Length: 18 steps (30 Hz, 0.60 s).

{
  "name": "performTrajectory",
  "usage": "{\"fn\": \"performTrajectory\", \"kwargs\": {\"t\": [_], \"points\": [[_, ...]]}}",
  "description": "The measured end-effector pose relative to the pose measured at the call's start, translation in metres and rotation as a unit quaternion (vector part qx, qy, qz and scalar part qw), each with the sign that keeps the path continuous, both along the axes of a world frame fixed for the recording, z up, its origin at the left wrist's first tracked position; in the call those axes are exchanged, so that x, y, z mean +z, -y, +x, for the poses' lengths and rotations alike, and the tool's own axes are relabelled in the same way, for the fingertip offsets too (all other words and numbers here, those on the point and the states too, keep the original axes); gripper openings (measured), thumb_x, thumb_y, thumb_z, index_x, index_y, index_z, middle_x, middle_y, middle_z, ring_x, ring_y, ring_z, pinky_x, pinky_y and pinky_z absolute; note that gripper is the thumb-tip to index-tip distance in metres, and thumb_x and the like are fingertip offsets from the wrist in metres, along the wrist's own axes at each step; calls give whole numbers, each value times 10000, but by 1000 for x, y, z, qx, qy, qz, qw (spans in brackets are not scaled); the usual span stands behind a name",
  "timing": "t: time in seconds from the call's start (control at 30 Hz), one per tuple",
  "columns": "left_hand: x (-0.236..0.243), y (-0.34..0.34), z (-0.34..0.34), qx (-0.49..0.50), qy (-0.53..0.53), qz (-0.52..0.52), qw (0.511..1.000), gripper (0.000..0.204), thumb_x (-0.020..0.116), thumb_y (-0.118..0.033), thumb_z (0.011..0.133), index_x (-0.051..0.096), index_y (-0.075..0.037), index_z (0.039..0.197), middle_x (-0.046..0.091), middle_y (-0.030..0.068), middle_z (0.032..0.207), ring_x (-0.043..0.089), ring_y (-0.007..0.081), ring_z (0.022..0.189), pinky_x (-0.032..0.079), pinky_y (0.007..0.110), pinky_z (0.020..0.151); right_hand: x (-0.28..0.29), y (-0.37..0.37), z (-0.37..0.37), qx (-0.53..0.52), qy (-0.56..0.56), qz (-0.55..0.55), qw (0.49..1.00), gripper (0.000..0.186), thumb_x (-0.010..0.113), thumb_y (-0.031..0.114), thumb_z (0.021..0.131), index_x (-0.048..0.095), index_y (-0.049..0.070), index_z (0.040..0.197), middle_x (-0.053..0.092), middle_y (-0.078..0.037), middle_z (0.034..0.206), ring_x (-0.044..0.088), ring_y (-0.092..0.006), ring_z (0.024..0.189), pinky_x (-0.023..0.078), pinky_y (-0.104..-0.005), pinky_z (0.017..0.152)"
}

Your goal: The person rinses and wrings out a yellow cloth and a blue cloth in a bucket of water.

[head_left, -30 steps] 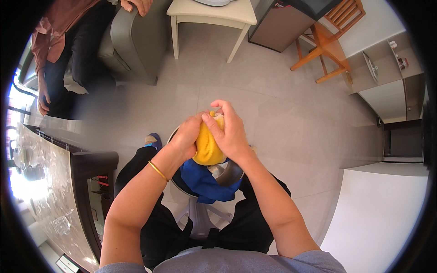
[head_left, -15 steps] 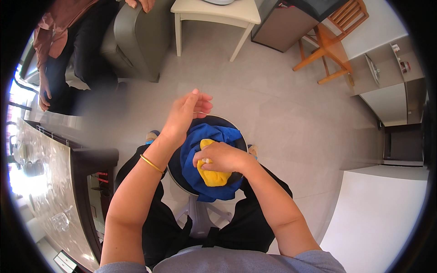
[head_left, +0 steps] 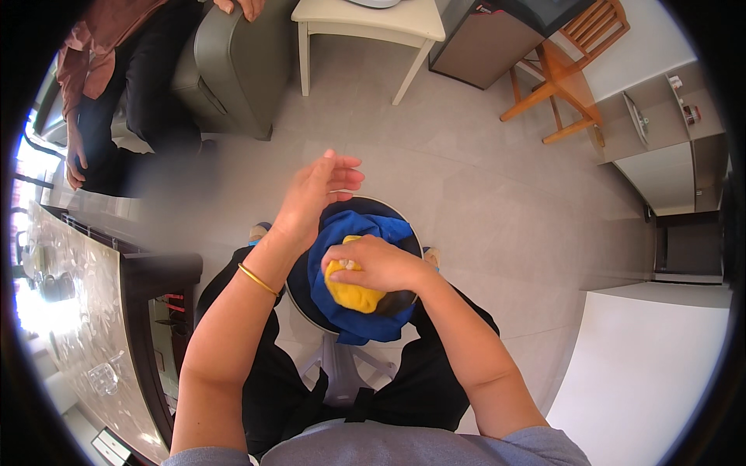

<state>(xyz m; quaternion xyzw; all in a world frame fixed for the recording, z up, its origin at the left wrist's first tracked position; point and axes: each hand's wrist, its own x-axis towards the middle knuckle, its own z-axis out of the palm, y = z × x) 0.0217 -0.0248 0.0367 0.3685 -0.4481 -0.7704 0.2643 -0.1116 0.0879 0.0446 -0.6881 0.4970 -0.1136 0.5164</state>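
Observation:
My right hand [head_left: 373, 268] is closed around a bunched yellow cloth [head_left: 353, 297], pressing it against a crumpled blue cloth [head_left: 342, 322]. Its fingers fold over the top of the yellow cloth. Beside it lies a dark patch [head_left: 398, 302] whose kind I cannot make out. The blue cloth rests on a round dark surface with a pale rim [head_left: 408, 221] between my knees. Past its far left edge, my left hand [head_left: 320, 190] hovers with fingers stretched out and nothing in it. A gold bangle [head_left: 258, 278] circles my left wrist.
Another person [head_left: 105, 85] sits at the far left beside a grey armchair [head_left: 241, 66]. A white table [head_left: 369, 27] and a wooden chair [head_left: 559, 85] stand ahead. At left is a glossy table [head_left: 85, 326]; at right, a white surface [head_left: 645, 357]. A grey plastic stool [head_left: 342, 377] shows below.
My right hand has shifted slightly left with the yellow cloth, which looks more bunched under the fingers. My left hand has barely moved.

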Motion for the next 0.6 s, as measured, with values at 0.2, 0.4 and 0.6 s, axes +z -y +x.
{"fn": "performTrajectory", "kwargs": {"t": [0.2,0.4,0.6], "points": [[19,-6,-5,-134,-96,148,975,655,367,-549,1061,526,6,1369,615,174,1286,599,229,1177,457,354,1063,14,6,-31,-221,360,-6,906,169,675,128,939,650,53,1088,646,-22,1074,615,-128,1013,488,-286,917],[24,-22,-5,-284,-42,25,957,726,553,-568,989,497,25,1403,606,141,1302,583,188,1173,447,330,1044,20,7,-57,-440,440,-54,781,141,686,118,950,660,50,1071,642,-8,995,606,-90,914,504,-238,805],[11,-17,-5,-255,0,18,967,642,679,-447,955,536,29,1362,655,79,1213,619,158,1101,482,309,997,11,10,-60,-527,320,-113,779,125,682,115,956,672,40,1055,649,5,947,593,-61,866,493,-223,759]]}}
